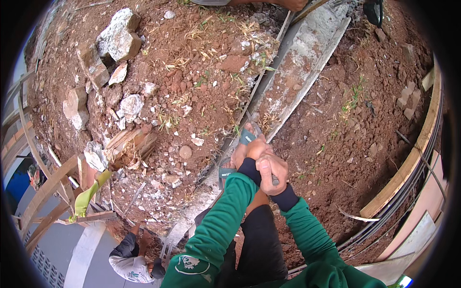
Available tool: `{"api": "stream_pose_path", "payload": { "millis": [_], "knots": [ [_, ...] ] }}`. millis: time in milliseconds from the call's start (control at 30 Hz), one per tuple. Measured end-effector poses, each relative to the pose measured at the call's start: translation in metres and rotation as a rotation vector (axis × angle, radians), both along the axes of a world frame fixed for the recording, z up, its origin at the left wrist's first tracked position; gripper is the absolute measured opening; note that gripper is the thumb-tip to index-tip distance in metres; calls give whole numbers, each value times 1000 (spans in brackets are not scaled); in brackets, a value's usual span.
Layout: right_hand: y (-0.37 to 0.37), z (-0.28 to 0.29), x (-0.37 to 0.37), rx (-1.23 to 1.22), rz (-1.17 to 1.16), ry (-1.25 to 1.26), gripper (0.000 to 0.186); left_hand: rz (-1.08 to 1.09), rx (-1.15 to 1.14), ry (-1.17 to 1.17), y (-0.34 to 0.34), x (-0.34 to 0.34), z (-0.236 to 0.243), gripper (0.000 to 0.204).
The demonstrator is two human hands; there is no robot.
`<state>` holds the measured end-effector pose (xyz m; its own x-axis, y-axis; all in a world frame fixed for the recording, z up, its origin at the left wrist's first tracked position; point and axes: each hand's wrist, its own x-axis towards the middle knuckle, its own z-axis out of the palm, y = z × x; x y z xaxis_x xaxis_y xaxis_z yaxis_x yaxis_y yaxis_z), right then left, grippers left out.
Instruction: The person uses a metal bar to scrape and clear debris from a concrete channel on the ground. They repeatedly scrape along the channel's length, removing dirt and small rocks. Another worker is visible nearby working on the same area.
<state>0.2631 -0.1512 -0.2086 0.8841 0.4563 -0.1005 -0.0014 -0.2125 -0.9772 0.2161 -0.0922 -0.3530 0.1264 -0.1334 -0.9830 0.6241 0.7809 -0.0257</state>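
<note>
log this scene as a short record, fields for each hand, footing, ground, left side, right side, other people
right hand: closed around a rod, its end showing below the fist
left hand: curled just beyond the right; what it grips is hidden
footing: green sandals, in line with a concrete channel
ground: reddish soil, scattered rocks
left side: splintered wood chunk, yellow-green strap
right side: long wooden board
other people: person in pale shirt, lower left; another person's hand, top edge

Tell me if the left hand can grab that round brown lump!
Probably not without bending: nothing covers the lump, but it lies low, left of the feet, and the left hand sits against the right hand.
</note>
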Motion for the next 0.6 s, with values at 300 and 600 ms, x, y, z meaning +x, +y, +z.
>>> {"api": "stream_pose_path", "payload": {
  "millis": [300,600],
  "knots": [
    [-20,10,-14,15,-29,89,28,-831,590,-354,-22,-15,-16,31],
    [4,-34,-18,57,-147,-34,16,147,53,-86,9,11,13,16]
  ]
}}
